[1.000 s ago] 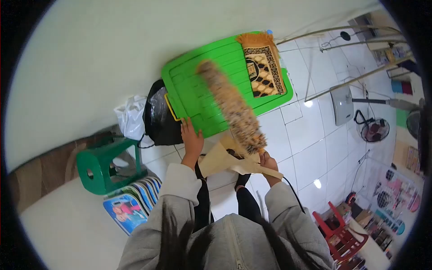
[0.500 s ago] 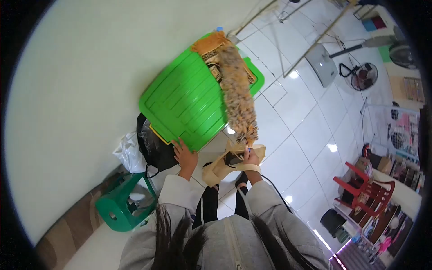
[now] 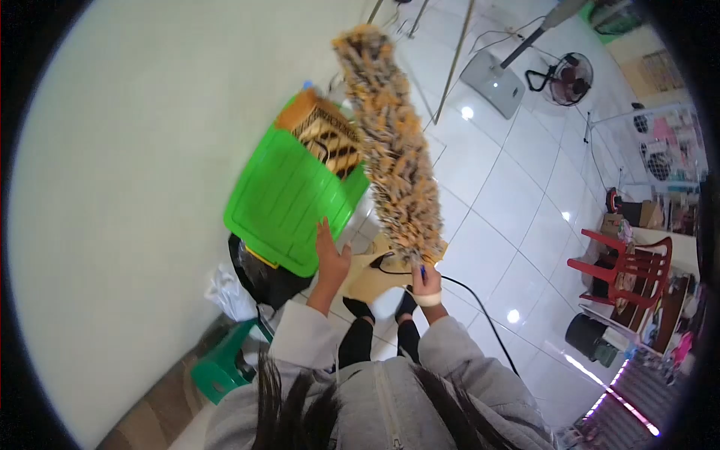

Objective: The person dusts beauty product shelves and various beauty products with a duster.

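My right hand (image 3: 425,283) grips the handle of a long brown and orange feather duster (image 3: 390,142), which stands raised and points up and away from me. My left hand (image 3: 330,259) is open, its fingers spread beside the near edge of a bright green plastic lid (image 3: 281,199). A folded patterned brown mat (image 3: 324,135) lies on the far end of that lid. A tan paper bag (image 3: 375,279) lies on the white tiled floor between my hands.
A black plastic bag (image 3: 259,274) and a white bag (image 3: 231,294) sit by the wall, next to a green stool (image 3: 219,367). A black cable (image 3: 480,307) runs across the floor. A fan (image 3: 566,75), red chair (image 3: 626,266) and black bin (image 3: 585,335) stand to the right.
The duster has swung up off the green lid and now stands high. My left hand has lifted off the lid's edge with fingers spread. The view has turned left.
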### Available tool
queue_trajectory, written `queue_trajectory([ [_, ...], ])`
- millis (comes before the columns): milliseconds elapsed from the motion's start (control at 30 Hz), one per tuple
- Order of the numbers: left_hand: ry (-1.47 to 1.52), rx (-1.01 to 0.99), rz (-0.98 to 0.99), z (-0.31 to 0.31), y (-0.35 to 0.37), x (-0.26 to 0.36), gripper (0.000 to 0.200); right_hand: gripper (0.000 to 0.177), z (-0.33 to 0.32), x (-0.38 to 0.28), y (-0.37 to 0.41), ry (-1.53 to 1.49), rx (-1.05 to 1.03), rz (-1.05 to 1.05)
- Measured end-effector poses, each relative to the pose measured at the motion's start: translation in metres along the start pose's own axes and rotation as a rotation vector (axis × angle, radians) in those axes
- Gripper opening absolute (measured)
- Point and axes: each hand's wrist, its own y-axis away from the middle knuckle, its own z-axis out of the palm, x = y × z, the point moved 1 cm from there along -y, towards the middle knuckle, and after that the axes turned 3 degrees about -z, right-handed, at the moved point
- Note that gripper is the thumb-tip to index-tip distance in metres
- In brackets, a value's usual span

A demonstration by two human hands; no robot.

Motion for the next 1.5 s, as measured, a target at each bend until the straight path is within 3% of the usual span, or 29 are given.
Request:
queue_trajectory([
  [100, 0.016, -0.022, 0.104, -0.012, 0.005, 0.053, 0.079, 0.014, -0.044, -0.016, -0.006, -0.056, 0.184, -0.134],
  [167, 0.019, -0.024, 0.174, -0.02, 0.008, 0.09, 0.078, 0.014, -0.088, -0.066, -0.017, -0.052, 0.236, -0.061],
  [267, 0.045, -0.07, 0.216, -0.037, 0.012, 0.153, 0.079, 0.018, -0.146, -0.116, -0.038, -0.035, 0.4, -0.276],
  [333, 0.027, -0.067, 0.3, -0.051, 0.019, 0.202, 0.077, 0.021, -0.192, -0.152, -0.049, -0.133, 0.43, -0.287],
  [433, 0.108, -0.03, 0.356, -0.079, 0.013, 0.296, 0.076, 0.02, -0.265, -0.207, -0.062, -0.46, 0.523, -0.328],
  [467, 0.157, -0.023, 0.346, -0.092, 0.01, 0.321, 0.076, 0.011, -0.285, -0.234, -0.073, -0.614, 0.606, -0.333],
  [533, 0.525, -0.093, 0.387, -0.12, 0.01, 0.386, 0.075, 0.01, -0.343, -0.253, -0.09, -1.058, 0.687, -0.32],
  [600, 0.367, 0.108, 0.484, -0.14, 0.005, 0.423, 0.074, 0.027, -0.406, -0.285, -0.086, -1.09, 0.671, -0.435],
  [667, 0.318, 0.201, 0.463, -0.166, 0.015, 0.479, 0.075, 0.048, -0.474, -0.344, -0.079, -0.859, 0.591, -0.734],
  [767, 0.404, 0.318, 0.58, -0.182, 0.016, 0.516, 0.076, 0.079, -0.554, -0.388, -0.071, -1.165, 0.431, -0.992],
  [833, 0.477, 0.348, 0.574, -0.182, 0.025, 0.541, 0.075, 0.087, -0.598, -0.399, -0.066, -1.101, 0.554, -1.01],
  [967, 0.544, 0.343, 0.562, -0.163, 0.017, 0.565, 0.072, 0.078, -0.657, -0.351, -0.089, -1.213, 0.53, -0.994],
  [1100, 0.534, 0.297, 0.554, -0.127, -0.029, 0.577, 0.071, 0.067, -0.685, -0.31, -0.117, -1.227, 0.58, -0.808],
  [1267, 0.592, 0.266, 0.491, -0.057, -0.121, 0.588, 0.064, 0.054, -0.73, -0.197, -0.146, -1.073, 0.775, -0.332],
  [1400, 0.702, 0.236, 0.368, 0.022, -0.194, 0.644, 0.058, 0.042, -0.771, -0.129, -0.117, -0.607, 1.119, 0.095],
  [1500, 0.73, 0.073, 0.47, 0.104, -0.263, 0.697, 0.054, 0.04, -0.793, -0.134, -0.123, -0.511, 1.047, 0.199],
])
